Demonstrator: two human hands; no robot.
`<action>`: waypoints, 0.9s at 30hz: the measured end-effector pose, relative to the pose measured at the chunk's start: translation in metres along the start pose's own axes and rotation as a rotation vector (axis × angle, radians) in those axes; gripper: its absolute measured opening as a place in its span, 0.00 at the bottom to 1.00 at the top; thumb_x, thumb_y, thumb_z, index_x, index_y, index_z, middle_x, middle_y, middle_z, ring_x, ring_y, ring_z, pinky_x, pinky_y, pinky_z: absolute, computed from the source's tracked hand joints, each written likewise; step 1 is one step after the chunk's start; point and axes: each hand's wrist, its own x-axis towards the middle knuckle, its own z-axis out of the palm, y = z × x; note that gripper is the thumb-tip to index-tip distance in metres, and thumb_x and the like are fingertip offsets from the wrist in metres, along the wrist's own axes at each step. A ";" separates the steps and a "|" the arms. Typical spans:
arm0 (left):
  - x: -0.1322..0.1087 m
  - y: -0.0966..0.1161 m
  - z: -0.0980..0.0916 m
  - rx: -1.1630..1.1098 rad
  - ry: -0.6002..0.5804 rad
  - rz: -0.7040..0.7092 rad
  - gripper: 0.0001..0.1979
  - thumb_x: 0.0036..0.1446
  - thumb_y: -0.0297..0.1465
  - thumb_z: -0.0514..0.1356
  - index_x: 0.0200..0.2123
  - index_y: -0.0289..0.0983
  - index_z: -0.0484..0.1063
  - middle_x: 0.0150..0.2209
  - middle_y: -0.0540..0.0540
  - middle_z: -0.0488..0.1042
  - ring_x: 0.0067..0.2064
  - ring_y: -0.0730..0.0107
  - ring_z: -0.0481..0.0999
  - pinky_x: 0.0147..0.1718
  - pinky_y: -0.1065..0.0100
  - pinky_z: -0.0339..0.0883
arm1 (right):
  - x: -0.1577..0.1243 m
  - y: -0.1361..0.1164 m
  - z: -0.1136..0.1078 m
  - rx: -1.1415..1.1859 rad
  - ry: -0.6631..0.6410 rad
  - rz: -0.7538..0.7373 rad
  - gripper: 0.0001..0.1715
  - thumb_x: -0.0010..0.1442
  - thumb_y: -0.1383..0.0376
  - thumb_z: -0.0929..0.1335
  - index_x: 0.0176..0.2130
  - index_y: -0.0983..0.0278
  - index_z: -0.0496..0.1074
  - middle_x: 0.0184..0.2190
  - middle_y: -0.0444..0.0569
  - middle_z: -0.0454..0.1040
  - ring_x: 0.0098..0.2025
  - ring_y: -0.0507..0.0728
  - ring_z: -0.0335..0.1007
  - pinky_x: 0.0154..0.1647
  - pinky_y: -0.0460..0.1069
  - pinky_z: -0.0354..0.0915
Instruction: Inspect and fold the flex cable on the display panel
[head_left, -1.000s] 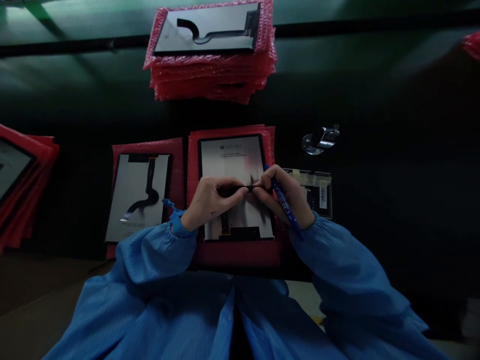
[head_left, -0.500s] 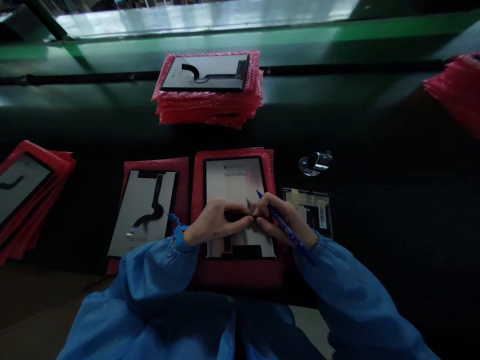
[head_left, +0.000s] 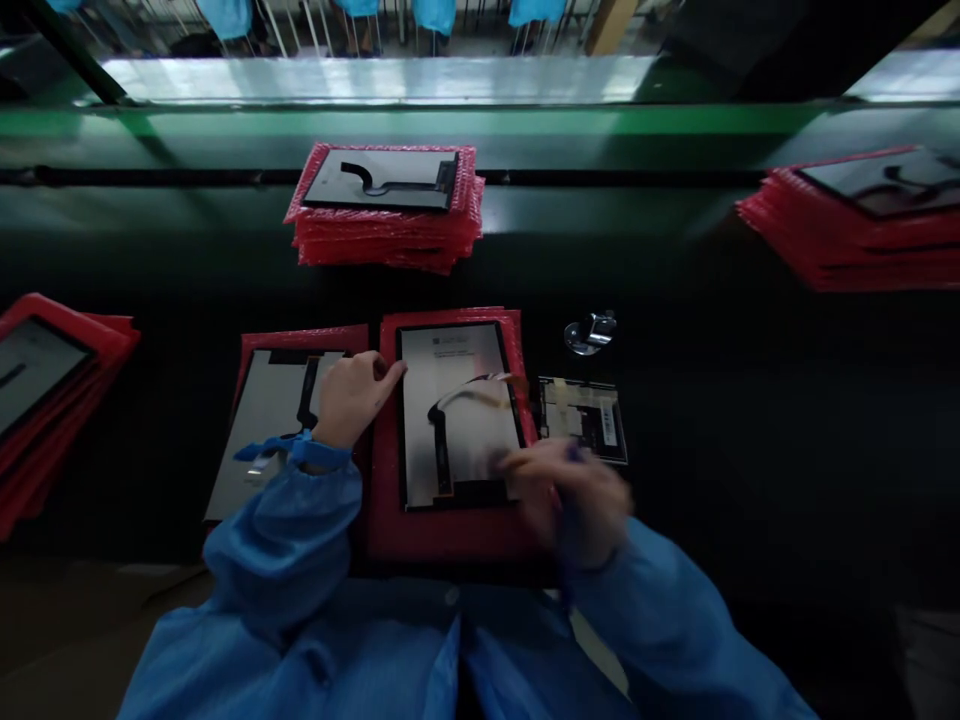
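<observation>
A display panel (head_left: 472,400) with a pale back and dark frame lies on red bubble-wrap bags (head_left: 454,540) in front of me. Its flex cable (head_left: 441,440) rises from the lower edge and bends right, its tip blurred. My left hand (head_left: 352,398) is at the panel's left edge, thumb tip against it, fingers loosely bent and apart from the thumb. Smeared by motion, my right hand (head_left: 570,495) is over the panel's lower right corner, closed round a blue pen (head_left: 568,540). A second display panel (head_left: 262,410) lies partly under my left hand and wrist.
A stack of red bubble bags (head_left: 386,240) with a panel on top stands at the back. More red stacks are at the left (head_left: 67,430) and right (head_left: 847,240). A shiny metal object (head_left: 590,333) and a small dark part with a label (head_left: 585,415) lie right of the panel.
My hands have parted: the left has moved to the panel's left edge, the right toward its lower right corner with the pen. The flex cable now stands free. The view has shifted.
</observation>
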 end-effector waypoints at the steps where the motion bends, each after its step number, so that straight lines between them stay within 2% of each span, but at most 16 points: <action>1: 0.002 0.000 0.001 0.046 -0.046 -0.012 0.24 0.63 0.49 0.55 0.35 0.36 0.80 0.35 0.38 0.82 0.41 0.51 0.80 0.35 0.63 0.62 | -0.007 -0.010 0.008 -0.059 -0.114 -0.039 0.11 0.65 0.69 0.67 0.48 0.59 0.70 0.43 0.48 0.82 0.42 0.57 0.80 0.48 0.54 0.75; 2: 0.003 0.000 0.003 0.071 -0.083 -0.013 0.25 0.62 0.51 0.55 0.34 0.36 0.80 0.35 0.37 0.82 0.42 0.49 0.80 0.36 0.63 0.62 | -0.014 -0.018 0.016 -0.110 -0.220 -0.044 0.16 0.65 0.66 0.68 0.53 0.61 0.70 0.49 0.52 0.81 0.52 0.61 0.77 0.57 0.58 0.72; 4: 0.004 0.000 0.005 0.079 -0.136 0.012 0.26 0.62 0.52 0.54 0.32 0.36 0.80 0.35 0.36 0.82 0.43 0.47 0.81 0.35 0.62 0.62 | -0.025 -0.026 0.035 -0.184 -0.424 -0.002 0.29 0.64 0.61 0.69 0.62 0.66 0.66 0.61 0.56 0.72 0.67 0.68 0.62 0.68 0.66 0.60; 6: 0.005 -0.003 0.007 0.061 -0.164 0.039 0.27 0.61 0.52 0.53 0.28 0.37 0.78 0.32 0.36 0.81 0.41 0.47 0.81 0.34 0.62 0.60 | -0.031 -0.026 0.049 -0.227 -0.552 0.038 0.40 0.64 0.56 0.69 0.68 0.70 0.59 0.68 0.58 0.63 0.73 0.72 0.48 0.71 0.72 0.51; 9: 0.012 -0.012 0.011 0.005 -0.160 0.058 0.27 0.58 0.53 0.52 0.26 0.38 0.76 0.29 0.37 0.80 0.39 0.46 0.80 0.32 0.62 0.58 | -0.035 -0.020 0.059 -0.287 -0.603 0.057 0.49 0.64 0.50 0.69 0.72 0.70 0.52 0.71 0.59 0.55 0.75 0.74 0.40 0.72 0.75 0.44; 12: 0.018 -0.019 0.015 -0.077 -0.131 0.060 0.26 0.55 0.54 0.52 0.27 0.39 0.76 0.30 0.37 0.80 0.40 0.45 0.80 0.33 0.61 0.59 | -0.037 -0.018 0.061 -0.316 -0.564 0.055 0.50 0.65 0.46 0.67 0.72 0.71 0.51 0.71 0.59 0.55 0.75 0.73 0.41 0.72 0.74 0.44; 16: 0.018 -0.019 0.014 -0.330 -0.172 0.018 0.27 0.52 0.55 0.54 0.29 0.37 0.77 0.30 0.40 0.79 0.36 0.52 0.78 0.31 0.63 0.61 | -0.039 -0.018 0.063 -0.316 -0.464 0.031 0.51 0.66 0.42 0.64 0.72 0.72 0.50 0.71 0.59 0.56 0.74 0.72 0.44 0.72 0.73 0.46; 19: 0.011 -0.014 0.010 -0.599 -0.237 -0.042 0.28 0.49 0.56 0.58 0.31 0.35 0.77 0.31 0.43 0.79 0.34 0.57 0.75 0.30 0.65 0.62 | -0.042 -0.016 0.064 -0.345 -0.372 0.017 0.46 0.69 0.46 0.62 0.72 0.72 0.51 0.71 0.58 0.56 0.73 0.70 0.49 0.72 0.70 0.50; 22: 0.006 -0.011 0.007 -0.773 -0.271 -0.069 0.27 0.48 0.56 0.60 0.35 0.36 0.75 0.35 0.44 0.80 0.38 0.56 0.76 0.34 0.65 0.65 | -0.043 -0.013 0.064 -0.410 -0.254 0.025 0.35 0.73 0.56 0.58 0.70 0.72 0.56 0.69 0.56 0.61 0.70 0.61 0.59 0.72 0.58 0.55; 24: 0.006 -0.013 0.007 -0.707 -0.206 -0.039 0.26 0.49 0.55 0.57 0.36 0.38 0.74 0.37 0.43 0.80 0.41 0.53 0.77 0.37 0.63 0.66 | -0.042 -0.012 0.064 -0.481 -0.210 -0.006 0.30 0.74 0.59 0.56 0.69 0.70 0.59 0.67 0.55 0.66 0.67 0.58 0.64 0.71 0.55 0.58; 27: 0.012 -0.018 0.007 -0.426 -0.085 0.063 0.25 0.51 0.54 0.49 0.37 0.41 0.70 0.38 0.41 0.78 0.43 0.48 0.77 0.40 0.58 0.65 | -0.036 -0.013 0.063 -0.588 -0.222 -0.042 0.28 0.75 0.60 0.57 0.68 0.65 0.61 0.66 0.51 0.67 0.67 0.58 0.64 0.69 0.55 0.62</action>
